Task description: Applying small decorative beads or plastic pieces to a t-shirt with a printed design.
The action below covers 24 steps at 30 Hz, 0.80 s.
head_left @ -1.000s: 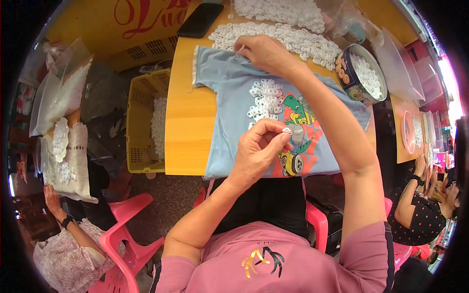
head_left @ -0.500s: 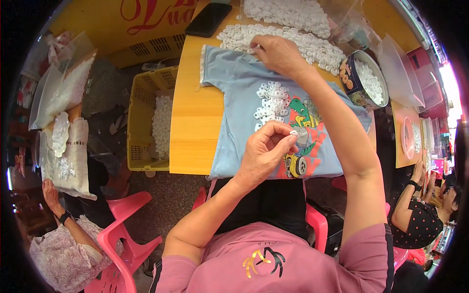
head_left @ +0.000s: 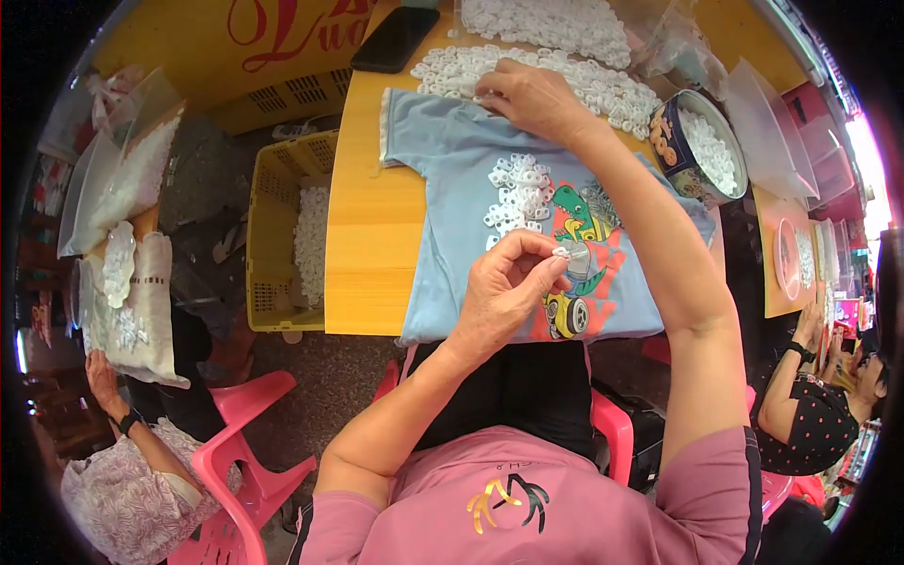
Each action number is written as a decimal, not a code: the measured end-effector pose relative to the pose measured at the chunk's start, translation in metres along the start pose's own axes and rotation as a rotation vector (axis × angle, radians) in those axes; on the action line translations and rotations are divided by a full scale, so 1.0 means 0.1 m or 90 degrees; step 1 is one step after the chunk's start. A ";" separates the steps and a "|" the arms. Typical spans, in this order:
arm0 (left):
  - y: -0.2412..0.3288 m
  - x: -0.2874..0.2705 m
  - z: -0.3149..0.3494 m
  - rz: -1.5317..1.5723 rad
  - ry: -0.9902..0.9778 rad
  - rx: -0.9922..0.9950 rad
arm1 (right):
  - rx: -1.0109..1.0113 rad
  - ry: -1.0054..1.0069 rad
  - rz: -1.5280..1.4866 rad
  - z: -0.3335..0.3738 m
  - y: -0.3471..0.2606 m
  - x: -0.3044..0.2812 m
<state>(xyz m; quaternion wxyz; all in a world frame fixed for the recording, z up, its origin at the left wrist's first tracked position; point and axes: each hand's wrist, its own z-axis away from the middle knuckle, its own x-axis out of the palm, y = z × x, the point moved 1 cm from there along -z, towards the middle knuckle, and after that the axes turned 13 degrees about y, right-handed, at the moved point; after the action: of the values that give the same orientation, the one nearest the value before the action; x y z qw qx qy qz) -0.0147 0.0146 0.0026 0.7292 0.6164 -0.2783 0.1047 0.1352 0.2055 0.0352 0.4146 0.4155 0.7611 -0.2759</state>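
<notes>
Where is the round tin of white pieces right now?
In the head view the round tin sits on the yellow table at the person's right, just past the right forearm, beside the blue shirt and the heap of white pieces.

Packages, sign and screen around the table

Dark phone screen (head_left: 395, 39) at the table's far edge; red-lettered yellow sign (head_left: 273, 38) behind; clear bags (head_left: 113, 184) left.

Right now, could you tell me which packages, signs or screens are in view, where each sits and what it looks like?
Sign: beyond the table's far left edge, yellow board with red curly lettering.
Phone: far edge of the table, flat black rectangle, screen dark.
Round tin: right of the blue shirt, dark blue printed wall, holding white pieces.
Clear bags: far left, transparent plastic filled with white pieces.
Clear bag: far right of the table, crumpled, transparent.
</notes>
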 end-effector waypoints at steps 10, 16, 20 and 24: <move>0.02 0.03 0.01 0.000 0.008 0.005 | 0.120 0.049 -0.230 0.22 0.15 -0.24; 0.00 0.01 0.01 0.003 0.020 -0.015 | 0.529 -0.011 -0.684 0.68 -0.22 -0.72; 0.02 0.04 0.00 0.017 0.044 0.009 | 0.538 -0.026 -0.748 1.00 -0.47 -0.96; 0.01 0.02 -0.02 -0.001 0.036 0.023 | 0.533 -0.028 -0.726 1.27 -0.61 -1.11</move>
<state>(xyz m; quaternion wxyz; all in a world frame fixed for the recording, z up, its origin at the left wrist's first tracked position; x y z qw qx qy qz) -0.0137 0.0160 0.0046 0.7258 0.6263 -0.2551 0.1264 0.1680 0.0332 0.0716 0.0263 0.0710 0.6814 -0.7280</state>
